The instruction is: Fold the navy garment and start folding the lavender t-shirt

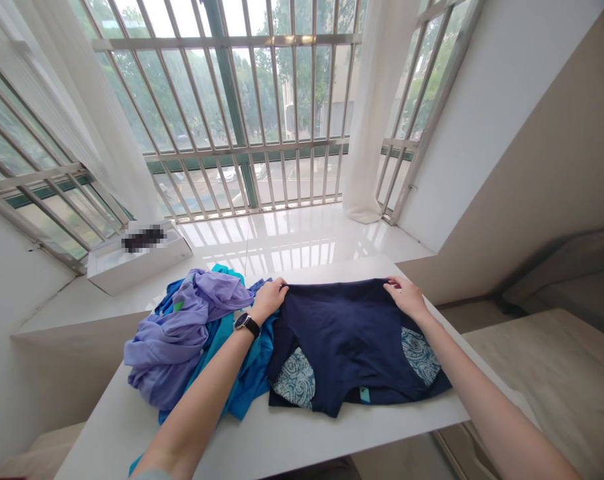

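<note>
A navy blue garment [347, 333] with patterned light-blue sleeves lies spread on the white table [262, 440]. My left hand [268, 298], with a black watch on its wrist, pinches the garment's far left corner. At the far right corner, my right hand [405, 295] grips the same edge. Both hands are closed on the cloth. A heap of other clothes sits just left of my left hand: a lavender garment [182, 333] on top of a bright blue one [247, 373].
A white box [137, 257] lies on the glossy white window ledge [292, 233] beyond the table. Barred windows and white curtains [372, 113] stand behind. A beige surface [557, 373] lies lower at the right.
</note>
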The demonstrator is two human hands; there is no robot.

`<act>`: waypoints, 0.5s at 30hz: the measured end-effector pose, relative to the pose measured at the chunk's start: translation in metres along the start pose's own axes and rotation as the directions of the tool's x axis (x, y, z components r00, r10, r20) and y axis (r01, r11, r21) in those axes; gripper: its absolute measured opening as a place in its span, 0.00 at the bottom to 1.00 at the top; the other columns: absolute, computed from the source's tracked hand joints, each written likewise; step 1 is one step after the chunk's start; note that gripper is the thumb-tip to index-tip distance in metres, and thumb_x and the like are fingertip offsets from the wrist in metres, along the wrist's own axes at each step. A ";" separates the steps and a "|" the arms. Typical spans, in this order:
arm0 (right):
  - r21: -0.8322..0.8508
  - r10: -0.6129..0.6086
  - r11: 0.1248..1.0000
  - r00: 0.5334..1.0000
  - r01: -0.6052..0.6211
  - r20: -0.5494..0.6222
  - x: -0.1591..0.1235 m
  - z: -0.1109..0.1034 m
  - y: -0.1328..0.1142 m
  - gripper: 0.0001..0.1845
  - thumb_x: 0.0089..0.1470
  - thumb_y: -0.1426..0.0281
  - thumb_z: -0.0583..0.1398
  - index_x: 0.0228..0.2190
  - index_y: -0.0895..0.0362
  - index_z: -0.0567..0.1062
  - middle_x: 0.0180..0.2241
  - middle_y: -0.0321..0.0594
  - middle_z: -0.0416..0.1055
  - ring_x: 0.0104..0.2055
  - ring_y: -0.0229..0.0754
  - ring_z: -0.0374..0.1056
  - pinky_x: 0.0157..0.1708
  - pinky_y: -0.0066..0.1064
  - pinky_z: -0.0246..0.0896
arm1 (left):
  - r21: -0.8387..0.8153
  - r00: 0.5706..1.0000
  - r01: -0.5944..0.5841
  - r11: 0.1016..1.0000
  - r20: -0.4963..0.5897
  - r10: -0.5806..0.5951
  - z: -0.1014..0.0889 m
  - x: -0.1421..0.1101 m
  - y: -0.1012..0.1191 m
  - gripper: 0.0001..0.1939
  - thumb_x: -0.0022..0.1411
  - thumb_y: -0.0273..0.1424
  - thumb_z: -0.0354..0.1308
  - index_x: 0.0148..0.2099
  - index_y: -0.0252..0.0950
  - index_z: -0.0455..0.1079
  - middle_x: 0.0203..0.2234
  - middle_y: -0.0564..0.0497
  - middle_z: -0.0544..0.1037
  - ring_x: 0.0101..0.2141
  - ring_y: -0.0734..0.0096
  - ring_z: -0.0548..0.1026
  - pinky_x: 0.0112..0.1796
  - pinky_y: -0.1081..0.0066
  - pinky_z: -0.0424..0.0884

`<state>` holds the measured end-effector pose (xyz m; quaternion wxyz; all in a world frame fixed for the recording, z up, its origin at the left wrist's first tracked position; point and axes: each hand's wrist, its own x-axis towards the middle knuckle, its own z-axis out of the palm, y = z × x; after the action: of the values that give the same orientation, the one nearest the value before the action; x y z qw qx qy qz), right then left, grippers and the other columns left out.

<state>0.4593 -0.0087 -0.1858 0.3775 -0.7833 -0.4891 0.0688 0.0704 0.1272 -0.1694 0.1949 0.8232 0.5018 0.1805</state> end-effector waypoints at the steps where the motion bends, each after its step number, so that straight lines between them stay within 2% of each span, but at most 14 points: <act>1: -0.008 -0.018 1.000 1.000 0.018 -0.014 -0.011 0.002 -0.007 0.20 0.48 0.61 0.59 0.40 0.58 0.79 0.42 0.50 0.77 0.45 0.54 0.71 0.49 0.46 0.63 | -0.002 1.000 0.002 1.000 0.008 -0.002 0.003 0.000 -0.003 0.09 0.65 0.33 0.55 0.44 0.38 0.74 0.33 0.46 0.80 0.37 0.60 0.77 0.39 0.68 0.68; 3: -0.009 -0.067 0.998 0.997 0.067 -0.024 -0.046 0.007 -0.031 0.19 0.50 0.62 0.59 0.43 0.57 0.77 0.47 0.50 0.74 0.50 0.54 0.68 0.53 0.46 0.61 | -0.020 1.000 0.000 1.000 0.020 0.000 0.008 0.000 -0.008 0.09 0.65 0.33 0.55 0.45 0.38 0.74 0.32 0.48 0.80 0.36 0.62 0.78 0.38 0.70 0.68; 4: 0.031 -0.119 0.992 0.993 0.118 0.008 -0.070 0.010 -0.046 0.18 0.54 0.62 0.58 0.44 0.57 0.76 0.47 0.49 0.74 0.48 0.52 0.69 0.51 0.45 0.63 | -0.035 1.000 -0.003 0.999 0.023 0.003 0.010 0.000 -0.011 0.10 0.65 0.33 0.55 0.46 0.38 0.73 0.32 0.49 0.80 0.35 0.63 0.78 0.37 0.71 0.68; 6: 0.167 -0.216 0.968 0.958 0.186 0.189 -0.124 0.020 -0.082 0.13 0.59 0.62 0.55 0.40 0.54 0.75 0.41 0.44 0.75 0.42 0.47 0.71 0.44 0.38 0.67 | -0.069 1.000 -0.012 0.998 0.021 0.014 0.011 -0.001 -0.014 0.13 0.66 0.34 0.53 0.50 0.39 0.71 0.32 0.51 0.79 0.34 0.66 0.78 0.35 0.73 0.68; 7: 0.214 -0.262 0.955 0.926 0.207 0.274 -0.154 0.027 -0.100 0.12 0.61 0.63 0.54 0.39 0.53 0.75 0.40 0.43 0.75 0.41 0.45 0.71 0.44 0.37 0.67 | -0.086 1.000 -0.021 0.996 0.021 0.022 0.011 -0.002 -0.015 0.14 0.66 0.34 0.53 0.52 0.40 0.70 0.31 0.52 0.79 0.34 0.67 0.77 0.34 0.73 0.67; 9: 0.261 -0.336 0.932 0.874 0.253 0.351 -0.209 0.044 -0.131 0.11 0.60 0.64 0.57 0.42 0.52 0.75 0.42 0.43 0.75 0.45 0.45 0.70 0.45 0.35 0.67 | -0.110 0.999 -0.044 0.993 0.023 0.046 0.011 -0.002 -0.016 0.14 0.67 0.34 0.51 0.53 0.41 0.70 0.31 0.53 0.78 0.32 0.68 0.77 0.34 0.74 0.67; 10: 0.256 -0.358 0.925 0.869 0.281 0.341 -0.232 0.054 -0.143 0.14 0.58 0.63 0.59 0.45 0.53 0.74 0.46 0.44 0.74 0.48 0.47 0.69 0.48 0.36 0.65 | -0.117 0.998 -0.056 0.992 0.026 0.060 0.011 -0.002 -0.017 0.14 0.67 0.34 0.50 0.52 0.42 0.71 0.31 0.54 0.78 0.32 0.69 0.76 0.34 0.74 0.66; 12: 0.201 -0.400 0.914 0.863 0.352 0.310 -0.268 0.075 -0.158 0.32 0.50 0.57 0.66 0.54 0.55 0.69 0.53 0.49 0.70 0.54 0.53 0.66 0.54 0.41 0.62 | -0.124 0.996 -0.079 0.989 0.033 0.084 0.011 -0.003 -0.018 0.13 0.66 0.32 0.50 0.48 0.42 0.73 0.30 0.54 0.77 0.32 0.69 0.76 0.34 0.73 0.66; 14: 0.109 -0.422 0.907 0.862 0.408 0.280 -0.286 0.093 -0.164 0.47 0.43 0.51 0.69 0.60 0.57 0.64 0.57 0.51 0.67 0.57 0.58 0.63 0.57 0.45 0.58 | -0.126 0.994 -0.095 0.987 0.040 0.101 0.012 -0.003 -0.021 0.13 0.65 0.31 0.50 0.45 0.41 0.75 0.29 0.54 0.77 0.31 0.68 0.75 0.34 0.73 0.66; 15: 0.055 -0.420 0.906 0.869 0.421 0.262 -0.290 0.100 -0.166 0.50 0.43 0.49 0.68 0.62 0.57 0.62 0.58 0.51 0.67 0.57 0.59 0.62 0.58 0.46 0.56 | -0.128 0.993 -0.104 0.986 0.045 0.110 0.013 -0.003 -0.022 0.14 0.64 0.29 0.49 0.45 0.41 0.75 0.29 0.54 0.77 0.31 0.68 0.75 0.35 0.73 0.67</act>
<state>0.1444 -0.1544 -0.2232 0.3125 -0.6423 -0.6942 0.0894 0.0586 0.1321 -0.1919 0.2492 0.8395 0.4394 0.2003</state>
